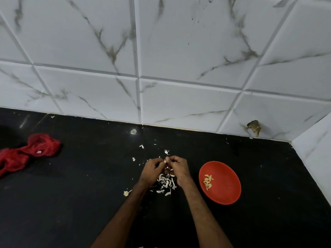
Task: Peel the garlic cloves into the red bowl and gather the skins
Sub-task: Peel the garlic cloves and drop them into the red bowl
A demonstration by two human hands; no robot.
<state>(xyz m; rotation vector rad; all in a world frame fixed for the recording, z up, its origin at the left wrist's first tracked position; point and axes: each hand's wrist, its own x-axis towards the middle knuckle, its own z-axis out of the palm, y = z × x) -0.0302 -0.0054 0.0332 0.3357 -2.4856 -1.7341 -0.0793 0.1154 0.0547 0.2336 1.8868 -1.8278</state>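
Both hands meet at frame centre, a little below the middle, over a black countertop (pixel 71 203). The left hand (pixel 152 170) and right hand (pixel 179 167) are knuckles up with fingers curled. The fingertips of both pinch one small garlic clove (pixel 165 161) between them, and only a pale bit of it shows. The clove is held above the counter, left of the bowl, not in it. The bare forearms come in from the bottom edge and converge upward.

Skin pile (pixel 165 184): white papery scraps heaped on the counter directly below the hands, between the two wrists. Loose skin bits (pixel 167 152) lie scattered just above and to the upper left of the hands. A small garlic stub (pixel 126 193) lies lower left of the pile, just beside the left forearm.

The red bowl (pixel 227 192) sits upright on the counter, right of centre, near the right wrist but apart from it. Peeled cloves (pixel 207 181), yellowish, form a small cluster in the bowl's left part; the count is unclear.

A red mesh bag (pixel 26 153) lies crumpled at the left edge, well apart from the hands. A white marble-look tile wall (pixel 179 51) fills the upper half and meets a side wall at the right edge. A chipped hole (pixel 254 127) shows in a tile at the right, above the bowl and near the corner.
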